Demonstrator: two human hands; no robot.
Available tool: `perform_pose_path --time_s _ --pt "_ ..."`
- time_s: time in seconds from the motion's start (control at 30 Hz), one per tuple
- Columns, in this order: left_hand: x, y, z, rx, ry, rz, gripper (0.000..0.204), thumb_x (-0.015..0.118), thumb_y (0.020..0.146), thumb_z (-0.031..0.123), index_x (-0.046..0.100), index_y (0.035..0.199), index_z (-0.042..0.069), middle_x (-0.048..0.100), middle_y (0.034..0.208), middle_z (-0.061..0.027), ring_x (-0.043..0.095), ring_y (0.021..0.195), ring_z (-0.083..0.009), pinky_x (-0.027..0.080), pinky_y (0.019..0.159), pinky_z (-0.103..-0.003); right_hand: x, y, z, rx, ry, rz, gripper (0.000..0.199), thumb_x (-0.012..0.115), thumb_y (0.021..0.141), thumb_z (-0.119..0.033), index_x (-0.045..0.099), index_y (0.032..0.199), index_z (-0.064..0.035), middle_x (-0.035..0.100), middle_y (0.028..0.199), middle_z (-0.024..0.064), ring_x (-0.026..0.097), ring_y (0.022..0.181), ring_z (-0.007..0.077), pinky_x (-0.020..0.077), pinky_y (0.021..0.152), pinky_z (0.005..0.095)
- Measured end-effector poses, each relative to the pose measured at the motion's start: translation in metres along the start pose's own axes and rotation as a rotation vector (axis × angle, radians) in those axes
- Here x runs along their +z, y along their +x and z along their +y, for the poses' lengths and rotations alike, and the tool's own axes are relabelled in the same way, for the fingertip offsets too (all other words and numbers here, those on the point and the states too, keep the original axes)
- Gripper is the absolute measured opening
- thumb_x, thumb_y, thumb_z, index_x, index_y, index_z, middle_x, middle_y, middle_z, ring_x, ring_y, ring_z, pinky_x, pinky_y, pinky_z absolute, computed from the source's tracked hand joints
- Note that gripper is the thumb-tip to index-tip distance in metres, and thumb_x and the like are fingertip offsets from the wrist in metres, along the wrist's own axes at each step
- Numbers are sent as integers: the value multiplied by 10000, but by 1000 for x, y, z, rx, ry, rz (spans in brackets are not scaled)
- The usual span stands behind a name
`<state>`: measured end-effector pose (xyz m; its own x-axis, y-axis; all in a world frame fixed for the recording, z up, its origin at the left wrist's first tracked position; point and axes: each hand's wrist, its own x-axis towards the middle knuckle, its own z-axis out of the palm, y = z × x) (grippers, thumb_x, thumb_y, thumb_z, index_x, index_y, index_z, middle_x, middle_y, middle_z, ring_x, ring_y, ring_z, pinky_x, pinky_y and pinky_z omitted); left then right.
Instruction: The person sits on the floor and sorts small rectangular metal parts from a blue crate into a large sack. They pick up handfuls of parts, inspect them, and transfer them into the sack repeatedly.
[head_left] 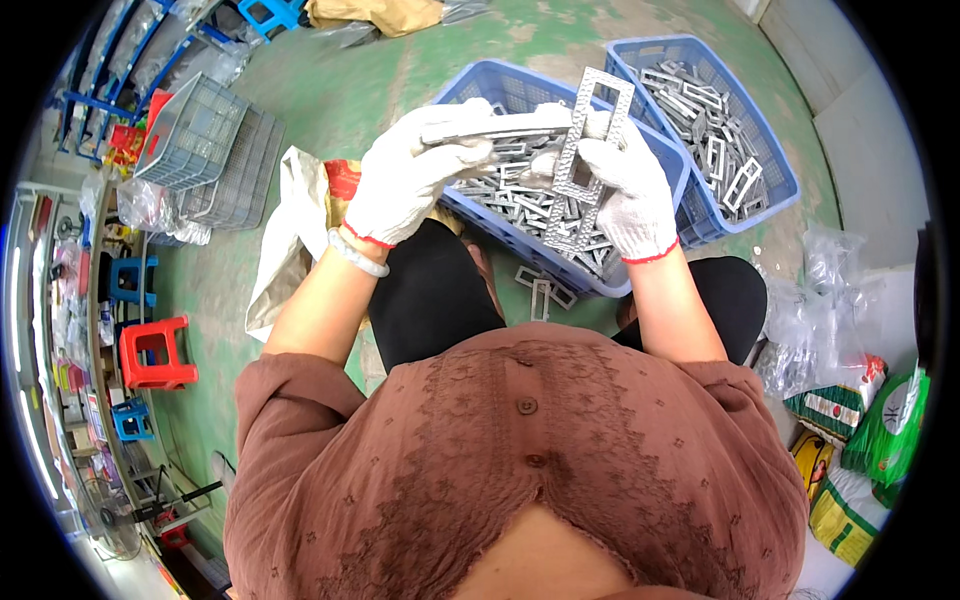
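Nearest the lens was a brown embroidered blouse (520, 470), filling the lower middle, with black trousers (430, 300) over the knees beyond it. Bags in green and yellow (860, 450) and crumpled clear plastic (820, 330) lay on the green floor (340, 100) at the person's right; a red stool (155, 352) and blue stools (130, 278) stood at the left.

Both forearms rose from the blouse, partly hiding the near blue crate (520, 90), which rested against the knees and held a heap of grey metal frames (530, 215). A couple of loose frames (540, 290) lay on the floor between the knees.

Above that crate, the left hand (410, 175) in a white knit glove had its fingers closed on a flat metal piece (490, 128) held roughly level. The right hand (625, 185), gloved the same, gripped a rectangular metal frame (590, 140) standing upright (pale grey, with dimpled borders and two open windows).

Farther right, a second blue crate (770, 160) carried more such frames. Grey baskets (195, 135) sat far left.
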<state>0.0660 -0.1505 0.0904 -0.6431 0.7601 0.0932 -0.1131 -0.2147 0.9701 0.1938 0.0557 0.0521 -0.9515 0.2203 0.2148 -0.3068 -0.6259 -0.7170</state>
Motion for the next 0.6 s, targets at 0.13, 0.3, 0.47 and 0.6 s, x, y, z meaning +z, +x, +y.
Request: perform_pose_path --time_s 0.13,0.3,0.47,0.6 --pt "7 -1 6 -27 41 21 454 678 892 -2 541 1323 -43 627 1265 -155 640 1081 -219 536 931 -360 -5 1 2 22 5 10 510 653 894 -138 502 1306 124 680 1097 227 712 924 306 583 880 504" --pt "7 -1 5 -35 61 18 460 684 898 17 537 1330 -41 607 1297 -153 622 1117 -226 520 950 -364 -6 2 4 11 27 -22 513 655 893 -140 502 1305 125 679 1083 235 712 923 310 582 878 506" --pt "0 0 4 -65 38 -26 514 705 894 47 511 1364 -32 577 1342 -146 603 1150 -233 484 1003 -375 -2 2 4 -16 2 2 515 654 889 -144 508 1306 120 683 1065 226 710 905 298 581 880 485" --pt "6 -1 8 -68 71 -21 603 730 872 41 473 1416 -11 551 1370 -147 565 1213 -233 465 1030 -390 -10 4 6 -21 -22 -17 508 653 885 -143 515 1301 114 685 1063 212 707 909 294 580 870 454"
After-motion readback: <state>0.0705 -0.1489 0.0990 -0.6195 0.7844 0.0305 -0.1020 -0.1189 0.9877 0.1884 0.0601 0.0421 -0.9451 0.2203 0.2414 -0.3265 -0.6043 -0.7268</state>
